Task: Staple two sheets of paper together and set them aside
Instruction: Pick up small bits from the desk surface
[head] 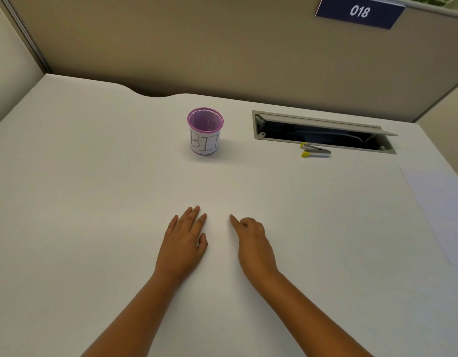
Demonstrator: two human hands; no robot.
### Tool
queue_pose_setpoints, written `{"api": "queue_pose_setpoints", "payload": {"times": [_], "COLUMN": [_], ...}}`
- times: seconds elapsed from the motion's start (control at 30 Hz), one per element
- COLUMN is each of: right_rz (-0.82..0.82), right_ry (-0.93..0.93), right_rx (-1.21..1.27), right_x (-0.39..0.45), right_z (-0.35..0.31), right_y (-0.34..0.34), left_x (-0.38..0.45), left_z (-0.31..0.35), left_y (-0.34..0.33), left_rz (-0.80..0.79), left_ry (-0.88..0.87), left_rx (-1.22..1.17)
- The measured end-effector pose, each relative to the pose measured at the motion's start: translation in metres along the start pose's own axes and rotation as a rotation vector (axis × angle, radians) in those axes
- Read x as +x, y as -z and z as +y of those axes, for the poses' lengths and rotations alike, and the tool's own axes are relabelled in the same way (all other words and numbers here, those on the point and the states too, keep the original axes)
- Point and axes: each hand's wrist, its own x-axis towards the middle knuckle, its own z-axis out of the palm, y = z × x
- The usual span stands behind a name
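My left hand [186, 240] lies flat on the white desk [94, 189], fingers straight and close together, holding nothing. My right hand [252, 240] rests beside it with the index finger stretched out and the other fingers curled under, also holding nothing. A small stapler [315, 150] with yellow ends lies far ahead to the right, by the cable slot. White paper [439, 215] lies at the desk's right edge, pale against the surface; I cannot tell how many sheets it is. Both hands are well short of the stapler and the paper.
A pink mesh cup [204, 131] with a white label reading "BIN" stands at the back middle. An open cable slot [323, 134] with a raised lid is sunk into the desk at the back right. Beige partition walls close the desk behind and at the sides.
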Motion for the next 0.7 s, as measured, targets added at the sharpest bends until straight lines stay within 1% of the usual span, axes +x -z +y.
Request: {"api": "queue_pose_setpoints", "payload": {"times": [0.17,0.3,0.43,0.57,0.63,0.7], "right_rz": [-0.019,0.001,0.004,-0.012,-0.052,-0.101], "right_ry": [0.048,0.104,0.169,0.108,0.042,-0.014], "right_rx": [-0.265,-0.335,-0.347,-0.287,-0.265,-0.296], "right_x": [0.008,0.019,0.035,0.050,0.057,0.061], "right_z": [-0.004,-0.010,-0.017,-0.021,-0.025,-0.030], "right_y": [-0.002,0.002,0.010,0.016,0.019,0.023], "left_x": [-0.001,-0.001,-0.001,-0.001,-0.001,-0.001], "left_z": [-0.001,0.000,0.000,0.000,0.000,0.000], "left_y": [0.001,0.001,0.000,0.001,0.002,0.002], "left_rz": [-0.008,-0.005,-0.011,-0.011,-0.011,-0.011], "left_ry": [0.005,0.006,0.010,0.010,0.011,0.007], "left_rx": [0.003,-0.002,0.001,-0.001,-0.001,0.002]}}
